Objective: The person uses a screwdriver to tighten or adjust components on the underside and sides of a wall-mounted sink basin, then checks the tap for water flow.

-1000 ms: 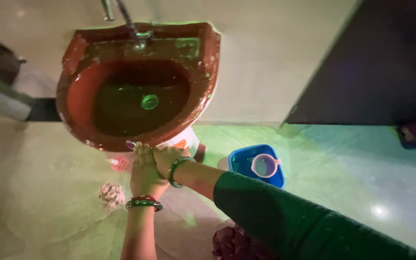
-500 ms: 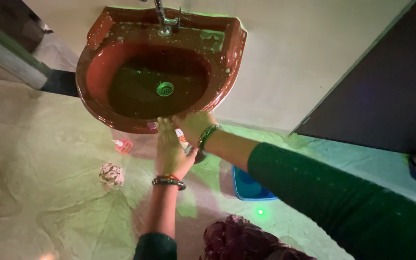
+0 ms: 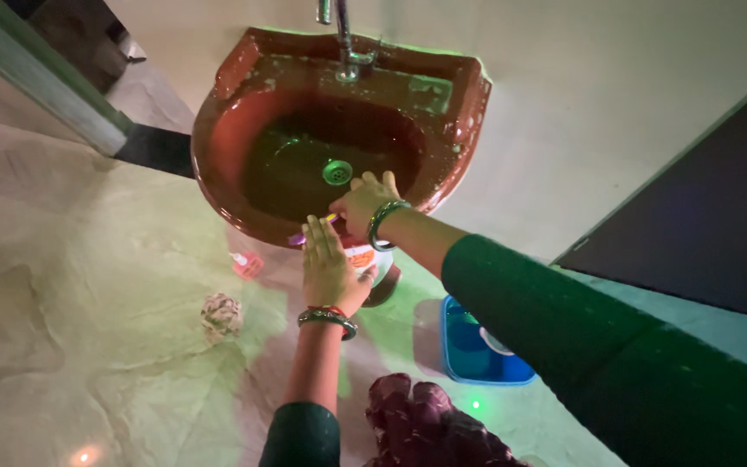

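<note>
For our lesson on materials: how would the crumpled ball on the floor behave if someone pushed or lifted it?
The crumpled ball looks like wadded paper or cloth, so probably light and squashy. Its roundish shape might roll a little on the smooth floor, but creases would likely stop it soon.

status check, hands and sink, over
Left hand open, flat below sink rim. Right hand gripping small pink-yellow item at red sink front edge. Nothing blocking.

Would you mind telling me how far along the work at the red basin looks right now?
Done: the red basin is wet inside, with suds on its rim. In hand: the right hand grips a slim brush-like tool at the front rim, and the left hand lies open just below it. Left: the tap is not visibly running, and the suds remain on the rim.
</note>
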